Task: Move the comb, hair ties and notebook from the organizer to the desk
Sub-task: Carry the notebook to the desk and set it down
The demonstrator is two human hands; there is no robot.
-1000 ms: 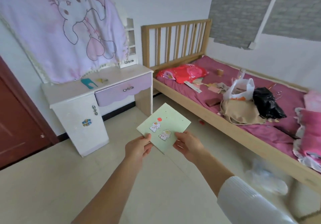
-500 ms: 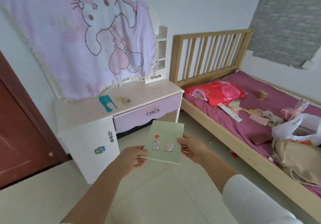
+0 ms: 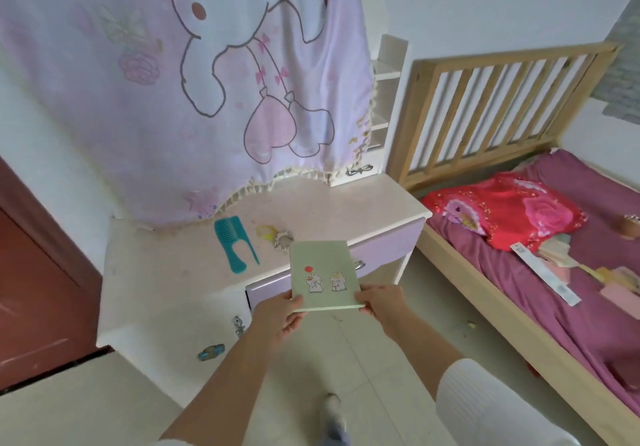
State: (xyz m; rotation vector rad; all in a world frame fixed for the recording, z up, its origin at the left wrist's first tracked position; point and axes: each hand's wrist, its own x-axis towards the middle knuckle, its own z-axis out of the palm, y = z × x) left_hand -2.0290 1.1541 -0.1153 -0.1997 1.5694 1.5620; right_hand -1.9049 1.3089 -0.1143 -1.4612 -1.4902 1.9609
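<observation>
A pale green notebook [image 3: 323,272] with cartoon stickers hangs in the air in front of the desk's front edge. My left hand [image 3: 278,316] grips its lower left corner and my right hand [image 3: 382,303] grips its lower right corner. A teal comb [image 3: 231,241] lies flat on the white desk [image 3: 166,272]. Just right of the comb lie a yellow hair tie [image 3: 266,231] and a pale hair tie [image 3: 284,239]. The organizer is not in view.
A pink cartoon cloth [image 3: 194,82] hangs over the wall behind the desk. A lilac drawer [image 3: 391,243] sits under the desktop. A wooden bed [image 3: 519,272] with a red pillow [image 3: 505,212] and scattered items fills the right. A brown door [image 3: 31,272] stands left.
I have walked closer to the desk, which now fills the view. The notebook, held in both hands, has come up to the desk's front edge and turned upright.
</observation>
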